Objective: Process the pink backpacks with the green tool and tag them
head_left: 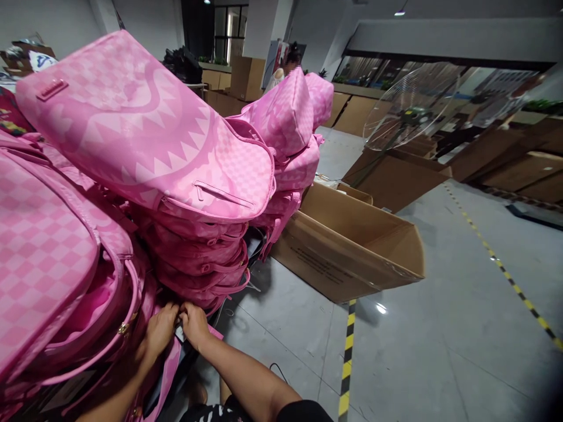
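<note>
My left hand (162, 328) and my right hand (194, 323) meet low in front of me, fingertips close together and closed. What they pinch is mostly hidden; a small white piece (180, 333) shows just below the fingers. A pink strap (170, 370) hangs down beneath them. Right above the hands rises a stack of pink backpacks (197, 258). Its top backpack (145, 129) has a shark-mouth pattern and lies tilted. To the left, beside my left forearm, a pink checkered backpack (44, 234) lies with its pocket gaping and a carrying handle (129, 305) facing me.
More pink backpacks (285, 123) are piled behind the stack. An open cardboard box (334, 252) stands on the grey floor to the right, with a standing fan (409, 114) beyond it. Yellow-black tape (347, 357) marks the floor. People (488, 111) are in the background.
</note>
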The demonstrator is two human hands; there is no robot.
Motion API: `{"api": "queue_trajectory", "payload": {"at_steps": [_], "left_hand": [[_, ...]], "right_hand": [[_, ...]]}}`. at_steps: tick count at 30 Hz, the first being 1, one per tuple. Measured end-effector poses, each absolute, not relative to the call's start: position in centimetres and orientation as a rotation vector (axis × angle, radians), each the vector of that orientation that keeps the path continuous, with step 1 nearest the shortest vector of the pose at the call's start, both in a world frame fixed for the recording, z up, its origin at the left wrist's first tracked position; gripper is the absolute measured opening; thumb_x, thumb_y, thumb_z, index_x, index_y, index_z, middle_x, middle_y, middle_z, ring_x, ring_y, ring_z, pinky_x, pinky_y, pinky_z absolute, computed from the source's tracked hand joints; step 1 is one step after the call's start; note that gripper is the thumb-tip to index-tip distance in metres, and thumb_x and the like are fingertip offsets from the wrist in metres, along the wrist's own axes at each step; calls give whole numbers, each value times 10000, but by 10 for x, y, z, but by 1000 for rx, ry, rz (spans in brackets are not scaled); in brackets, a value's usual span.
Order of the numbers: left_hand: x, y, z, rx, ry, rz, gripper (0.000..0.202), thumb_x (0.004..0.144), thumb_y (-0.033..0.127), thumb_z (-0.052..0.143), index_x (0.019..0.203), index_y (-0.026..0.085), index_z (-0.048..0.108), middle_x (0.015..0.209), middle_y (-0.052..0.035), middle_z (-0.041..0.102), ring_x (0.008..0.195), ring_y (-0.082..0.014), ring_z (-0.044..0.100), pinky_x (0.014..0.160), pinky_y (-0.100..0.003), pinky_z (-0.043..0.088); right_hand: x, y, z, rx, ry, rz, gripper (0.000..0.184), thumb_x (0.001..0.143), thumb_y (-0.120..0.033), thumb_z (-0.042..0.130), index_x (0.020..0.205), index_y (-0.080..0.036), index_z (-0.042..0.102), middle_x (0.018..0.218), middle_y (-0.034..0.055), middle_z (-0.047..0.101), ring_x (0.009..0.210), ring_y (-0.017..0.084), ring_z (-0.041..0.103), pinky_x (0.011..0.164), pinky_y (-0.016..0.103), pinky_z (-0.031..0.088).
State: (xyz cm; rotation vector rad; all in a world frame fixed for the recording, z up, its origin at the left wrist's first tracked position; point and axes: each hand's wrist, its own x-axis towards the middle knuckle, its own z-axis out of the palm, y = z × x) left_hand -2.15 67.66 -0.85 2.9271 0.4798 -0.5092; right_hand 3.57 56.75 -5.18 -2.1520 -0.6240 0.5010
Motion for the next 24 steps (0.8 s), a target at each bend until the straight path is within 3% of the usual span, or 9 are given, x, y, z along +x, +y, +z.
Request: {"api": "queue_trajectory", "payload": {"at_steps": [6, 10, 14, 19, 24], "left_hand": [[-21, 681, -6, 2905, 462, -525, 326, 939, 110, 342, 1071, 181, 632, 1136, -82, 629, 1003, -176, 630, 766, -262, 432], [-21, 680, -4, 2896, 439, -468, 288, 950, 158, 379, 1091, 194, 628, 1228, -80, 591, 1056, -173, 603, 806, -261, 424], [-21, 680, -4, 2856, 398, -482, 255, 956, 193, 400, 967, 200, 654, 1115, -44, 635, 964, -141, 627, 761, -236, 416], [-20, 682, -6, 2828, 417, -476, 240, 953, 219, 428, 1095, 203, 620, 1137, -52, 644, 1008, -159, 627, 776, -240, 416], [-19, 679, -6, 2805, 461, -477, 202, 953, 216, 424, 995, 200, 621, 1030, -32, 686, 952, -151, 643, 753, -235, 405]], "right_hand": [[39, 566, -47, -2182, -623, 477, 251, 857, -132, 531, 1037, -226, 679, 996, 33, 728, 933, 170, 663, 800, 223, 420], [40, 563, -45, -2189, -631, 479, 269, 853, -117, 525, 1044, -230, 679, 998, 29, 728, 942, 165, 662, 802, 215, 420], [40, 561, -44, -2193, -631, 486, 269, 860, -121, 520, 1048, -228, 680, 1002, 30, 729, 940, 165, 664, 794, 216, 420], [42, 562, -43, -2194, -632, 498, 263, 860, -132, 525, 1041, -232, 688, 999, 26, 732, 932, 166, 667, 785, 215, 419], [42, 562, -40, -2196, -637, 508, 265, 863, -133, 516, 1036, -233, 689, 985, 25, 736, 919, 162, 670, 767, 212, 415]]}}
